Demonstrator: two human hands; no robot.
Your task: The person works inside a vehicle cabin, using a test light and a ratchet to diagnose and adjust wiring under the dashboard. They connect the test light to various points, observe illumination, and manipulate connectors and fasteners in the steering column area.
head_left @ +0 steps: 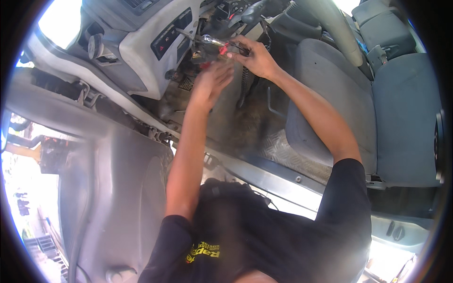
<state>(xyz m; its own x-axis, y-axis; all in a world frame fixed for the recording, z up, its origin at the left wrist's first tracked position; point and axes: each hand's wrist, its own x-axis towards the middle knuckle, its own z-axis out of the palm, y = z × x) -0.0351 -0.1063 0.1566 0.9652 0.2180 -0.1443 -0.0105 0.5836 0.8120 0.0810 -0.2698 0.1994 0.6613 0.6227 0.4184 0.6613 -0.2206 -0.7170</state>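
My right hand [257, 57] is up by the dashboard, thumb and fingers closed round a small red piece [223, 48] whose kind I cannot make out. A shiny silver metal part [208, 39] sticks out beyond it, toward the dash panel. Just below and to the left is my left hand [213, 81], smeared by motion, its fingers pointing toward the right hand. Another bit of red [205, 66] shows by its fingertips; whether the hand holds it is unclear. Loose wiring and dark parts [231, 12] fill the opened dash behind both hands.
The grey dashboard panel [151, 45] with its switch strip [172, 35] stands to the left. A grey seat [325, 94] is on the right, beside a steering-side grey pillar-like cover [337, 28]. Below run the door sill [264, 172] and the open door [118, 188].
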